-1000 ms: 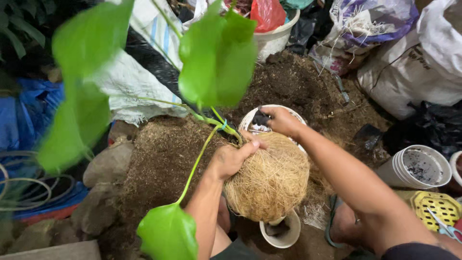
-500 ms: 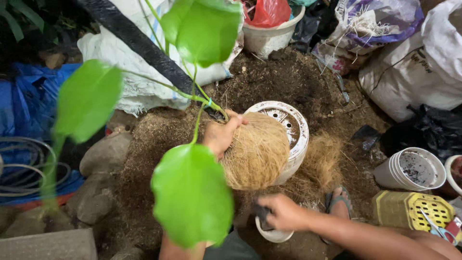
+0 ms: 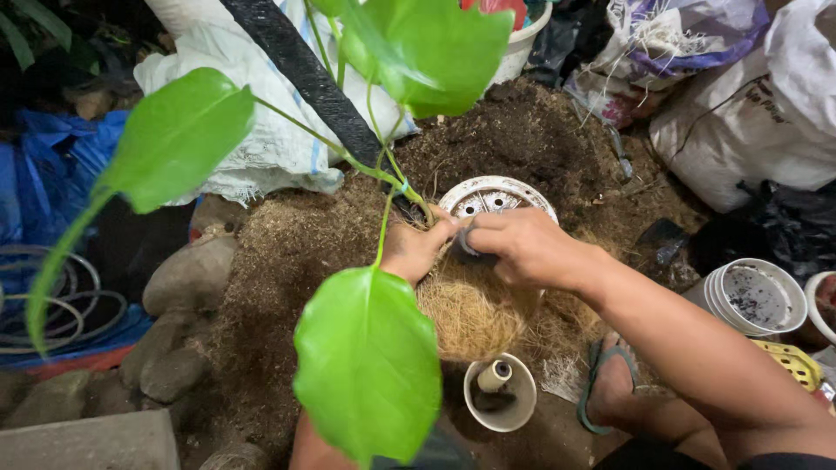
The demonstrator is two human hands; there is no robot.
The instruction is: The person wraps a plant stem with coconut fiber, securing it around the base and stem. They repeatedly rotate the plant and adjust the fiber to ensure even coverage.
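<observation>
Far left, I am seeing a blue tarp point(image 3: 39, 187) with coiled hose point(image 3: 43, 305) lying on it, and grey stones point(image 3: 183, 278) sitting just beside a mound of brown soil point(image 3: 287, 261). A white woven sack point(image 3: 261, 139) is lying behind the mound.

Moving toward the centre, the plant point(image 3: 374, 174) is rising toward the camera: broad green leaves on long stalks, one large leaf hanging low and covering part of the left forearm. The left hand point(image 3: 416, 248) is closing around the base of the stems, right where they are meeting the ball of coconut fibre point(image 3: 475, 313). That fibre ball is resting against the white perforated pot point(image 3: 496, 198), which is sitting on the soil (its rim is only partly showing).

The right hand point(image 3: 522, 248) is touching the left one, fingers curling over a small dark object point(image 3: 470, 245) at the top of the fibre ball; I cannot tell what it is. Below, a small white cup point(image 3: 499, 393) is standing on the ground.

To the right, a sandalled foot point(image 3: 614, 383) is resting near stacked white pots point(image 3: 749, 296), with a yellow basket point(image 3: 788, 361) beside them and white sacks point(image 3: 758, 113) behind.
</observation>
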